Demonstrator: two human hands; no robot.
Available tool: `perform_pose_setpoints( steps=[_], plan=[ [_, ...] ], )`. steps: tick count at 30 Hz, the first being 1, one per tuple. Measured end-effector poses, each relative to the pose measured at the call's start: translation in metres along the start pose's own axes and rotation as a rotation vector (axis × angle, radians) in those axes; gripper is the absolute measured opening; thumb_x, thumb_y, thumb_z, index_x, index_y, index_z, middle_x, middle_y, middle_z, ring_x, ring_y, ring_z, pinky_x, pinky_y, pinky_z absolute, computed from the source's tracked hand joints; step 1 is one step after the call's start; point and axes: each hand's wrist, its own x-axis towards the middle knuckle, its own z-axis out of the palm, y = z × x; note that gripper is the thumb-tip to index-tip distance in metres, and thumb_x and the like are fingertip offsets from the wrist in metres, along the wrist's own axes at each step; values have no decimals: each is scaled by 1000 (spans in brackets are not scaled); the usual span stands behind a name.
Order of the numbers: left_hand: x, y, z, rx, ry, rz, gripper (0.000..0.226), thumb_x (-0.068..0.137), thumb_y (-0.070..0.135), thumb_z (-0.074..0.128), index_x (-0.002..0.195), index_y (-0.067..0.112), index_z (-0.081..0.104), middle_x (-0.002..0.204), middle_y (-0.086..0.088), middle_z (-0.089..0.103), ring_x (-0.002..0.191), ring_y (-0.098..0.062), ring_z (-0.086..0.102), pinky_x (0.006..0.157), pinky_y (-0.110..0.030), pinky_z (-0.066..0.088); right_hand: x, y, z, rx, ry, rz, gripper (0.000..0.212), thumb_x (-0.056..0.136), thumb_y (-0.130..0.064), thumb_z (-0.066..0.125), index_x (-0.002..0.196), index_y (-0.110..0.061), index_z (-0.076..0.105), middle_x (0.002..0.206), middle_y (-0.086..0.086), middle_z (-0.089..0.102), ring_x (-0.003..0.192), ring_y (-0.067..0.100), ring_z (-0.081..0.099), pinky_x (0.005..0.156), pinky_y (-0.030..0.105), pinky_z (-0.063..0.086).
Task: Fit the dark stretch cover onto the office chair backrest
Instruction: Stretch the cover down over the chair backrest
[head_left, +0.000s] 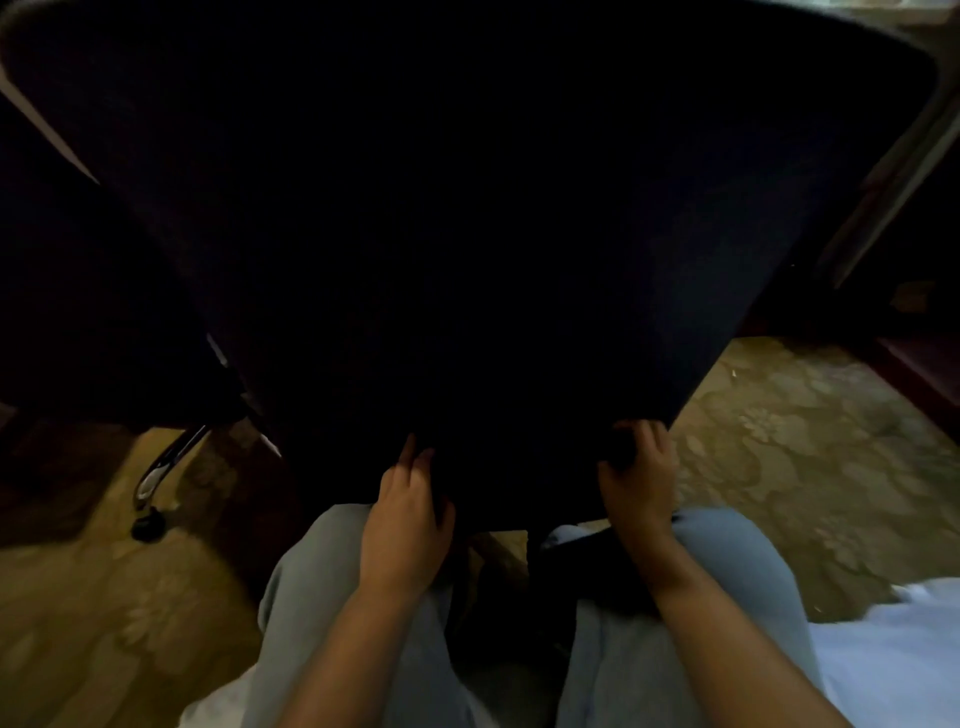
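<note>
Head view, dim light, much of the frame near black.

Dark stretch cover (467, 208): drawn over the backrest, which is hidden beneath it. The covered shape fills the upper and middle frame, wide at the top and narrowing toward the person. The fabric looks smooth across the panel. Its lower edge sits just above the person's knees.

Right hand (639, 478): at the lower right corner of the cover. Its fingers (647, 436) are curled over the hem, with dark fabric bunched inside the grip. It grips the cover.

Left hand (408, 514): at the lower edge, left of centre, back of the hand toward the camera. Its fingers (410, 452) point up against the fabric and the tips are lost in the dark cloth. The hand touches the cover. Whether it pinches the cover or only presses on it cannot be told.

The two hands are well apart along the hem. Both forearms are bare.

Surroundings: a chromed chair base leg (166, 462) shows below the cover's lower left side and ends in a black caster (148, 527) on the floral carpet (779, 441). Light grey trousers (332, 597) lie under the forearms. A white cloth (898, 654) lies at the carpet's lower right. Dark wooden furniture (914, 364) runs along the right edge of the carpet.
</note>
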Motion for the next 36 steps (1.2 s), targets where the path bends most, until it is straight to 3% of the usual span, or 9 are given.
perform_pose_setpoints(
  steps=[3,6,15,19,23,27,29,33,36],
  plan=[
    [-1,-7,-5,-10,32,-4,62,86,18,66,142,9,40,151,-8,33,135,-26,36,100,-30,40,8,9,-8,68,99,178,35,73,7,63,104,-7,58,109,10,55,96,24,54,75,31,42],
    [-2,-9,-8,-10,57,-11,61,86,19,66,141,9,41,151,-8,34,135,-26,36,98,-29,41,6,-6,0,73,88,235,35,77,6,61,108,-8,58,113,6,52,97,17,51,79,27,39],
    [-6,-2,-12,19,21,7,62,88,20,64,143,12,37,155,-5,27,138,-23,32,102,-26,39,-23,-40,51,4,-195,-167,39,58,10,70,91,-10,71,101,8,64,89,28,63,76,17,41],
    [-5,-5,-13,12,36,16,61,89,22,63,143,12,37,155,-4,27,138,-23,31,101,-30,42,-14,-26,29,18,-121,-32,39,67,13,64,99,-8,70,113,11,60,97,27,59,78,21,38],
    [-3,-10,-12,24,50,9,62,87,22,65,142,10,40,153,-6,30,136,-26,35,100,-31,42,3,1,-3,53,54,120,33,73,14,61,101,-3,64,109,15,57,94,26,57,73,26,39],
    [-1,-12,-11,18,44,-1,61,86,21,66,140,8,42,152,-9,33,134,-28,37,100,-34,42,13,6,-9,71,121,252,34,76,8,59,107,-7,61,112,10,56,101,27,56,85,34,46],
    [-1,-11,-11,12,49,-2,61,86,20,66,140,8,41,152,-9,33,134,-28,37,100,-34,42,8,-8,1,62,103,262,33,76,7,60,106,-6,62,112,9,55,98,21,53,82,28,40],
    [-3,-6,-12,10,26,-10,61,88,22,64,142,10,39,154,-6,29,136,-24,33,99,-30,42,-11,-39,33,123,55,213,27,71,11,61,93,-5,67,108,10,58,92,23,57,75,15,33],
    [-5,-5,-14,25,18,-1,61,87,21,65,141,9,41,153,-8,31,136,-26,35,98,-30,43,-25,-47,55,73,-129,-5,32,63,13,65,87,-8,70,101,10,63,87,26,63,72,13,38]
  ],
)
